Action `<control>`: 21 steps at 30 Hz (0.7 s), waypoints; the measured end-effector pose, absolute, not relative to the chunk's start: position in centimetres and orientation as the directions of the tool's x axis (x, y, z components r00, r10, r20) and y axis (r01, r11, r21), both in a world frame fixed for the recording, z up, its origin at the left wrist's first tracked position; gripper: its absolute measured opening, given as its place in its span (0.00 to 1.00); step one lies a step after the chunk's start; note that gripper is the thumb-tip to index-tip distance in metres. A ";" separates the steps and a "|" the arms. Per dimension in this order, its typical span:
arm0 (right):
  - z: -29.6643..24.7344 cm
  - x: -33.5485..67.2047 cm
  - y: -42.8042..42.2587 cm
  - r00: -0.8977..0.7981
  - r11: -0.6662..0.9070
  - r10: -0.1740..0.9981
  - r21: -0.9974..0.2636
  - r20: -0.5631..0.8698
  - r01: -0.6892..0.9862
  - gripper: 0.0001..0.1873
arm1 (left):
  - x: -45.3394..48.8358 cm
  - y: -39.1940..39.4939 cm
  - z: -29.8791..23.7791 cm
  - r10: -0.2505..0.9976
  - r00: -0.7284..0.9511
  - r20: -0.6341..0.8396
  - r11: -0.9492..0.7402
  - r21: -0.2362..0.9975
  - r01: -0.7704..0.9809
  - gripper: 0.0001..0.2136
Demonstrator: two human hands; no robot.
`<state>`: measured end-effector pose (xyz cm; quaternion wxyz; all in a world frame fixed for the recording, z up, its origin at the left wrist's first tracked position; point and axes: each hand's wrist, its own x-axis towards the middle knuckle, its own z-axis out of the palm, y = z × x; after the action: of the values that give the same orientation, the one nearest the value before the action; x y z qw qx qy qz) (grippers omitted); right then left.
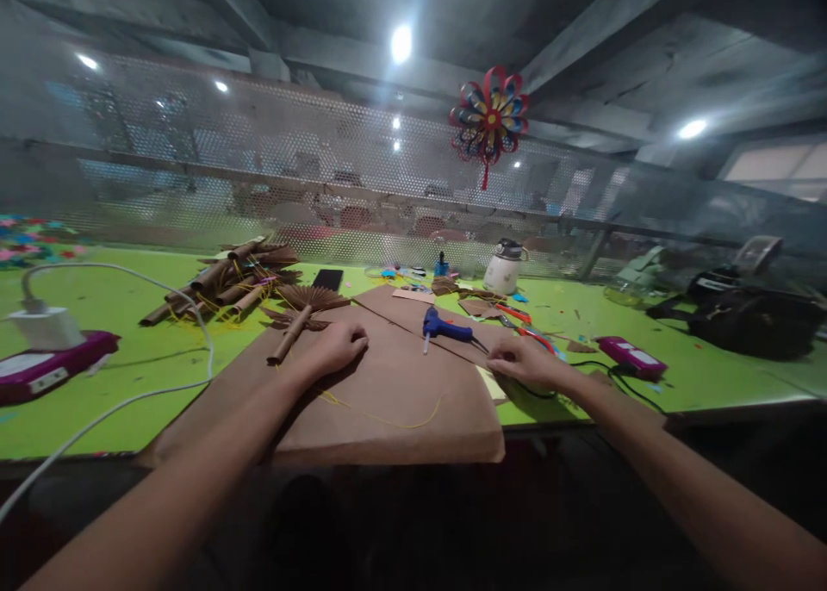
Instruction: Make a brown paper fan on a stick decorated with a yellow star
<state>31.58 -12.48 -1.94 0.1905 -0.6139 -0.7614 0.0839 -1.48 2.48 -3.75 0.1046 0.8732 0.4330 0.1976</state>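
My left hand rests on a brown paper sheet, its fingers curled closed. Whether anything is inside them is hidden. Just left of it lies a rolled brown paper tube with a pleated paper fan at its far end. A yellow thread trails over the sheet. At the sheet's right edge my right hand has its fingertips pressed together, above a pale yellow paper piece; anything in the pinch is too small to make out. Between the hands, a blue glue gun lies with a whitish stick showing.
A pile of paper tubes with yellow threads lies at the back left, near a black phone. Orange-handled tools, a white jug and a black bag are farther right. Purple power strips and cables lie at both sides.
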 end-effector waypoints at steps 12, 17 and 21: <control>-4.4 26.7 -20.8 -0.200 0.389 0.904 -0.529 0.379 0.755 0.18 | -1.4 1.5 -3.2 0.783 0.571 0.244 -0.620 0.369 0.693 0.11; -4.9 25.9 -20.2 0.062 0.198 0.959 -0.806 0.278 0.557 0.20 | -2.0 -2.8 -0.8 0.715 0.691 0.108 -0.645 0.484 0.592 0.19; -4.8 25.4 -19.7 0.160 0.071 0.980 -0.959 0.118 0.275 0.24 | -3.2 -8.1 -0.2 0.567 0.816 0.116 -0.728 0.535 0.429 0.29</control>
<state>25.38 -19.72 -4.83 0.4933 -0.5804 -0.5404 0.3574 -3.22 -8.08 -0.23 0.2507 0.9193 0.2709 0.1368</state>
